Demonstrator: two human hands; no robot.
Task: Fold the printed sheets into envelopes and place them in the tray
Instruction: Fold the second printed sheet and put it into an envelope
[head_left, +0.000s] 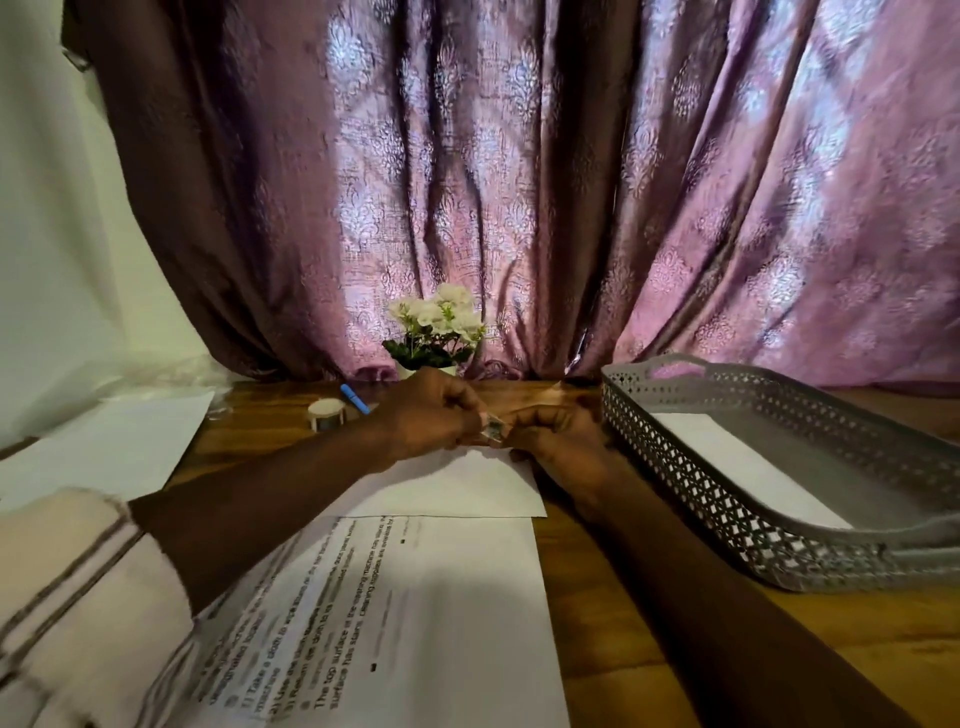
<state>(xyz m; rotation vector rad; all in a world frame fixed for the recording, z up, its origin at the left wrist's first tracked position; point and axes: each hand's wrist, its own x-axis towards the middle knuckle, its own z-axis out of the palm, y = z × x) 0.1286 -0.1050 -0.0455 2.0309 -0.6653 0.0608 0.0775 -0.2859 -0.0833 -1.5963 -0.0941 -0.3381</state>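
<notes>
A white folded sheet (457, 488) lies flat at the middle of the wooden table. Over its far edge my two hands meet. My left hand (431, 415) has its fingers curled and pinches a small shiny piece of clear tape (492, 430). From the other side, my right hand (558, 434), fingers curled too, pinches the same piece. A printed sheet (415, 613) lies nearer to me, partly under my left forearm. The grey perforated tray (727, 525) stands at the right, and a white folded envelope (743, 467) lies inside it.
A tape roll (326, 413) and a blue pen (356, 399) lie behind my left hand. Blank white sheets (109, 441) sit at the left. A small pot of white flowers (436, 332) stands at the table's back edge before a purple curtain.
</notes>
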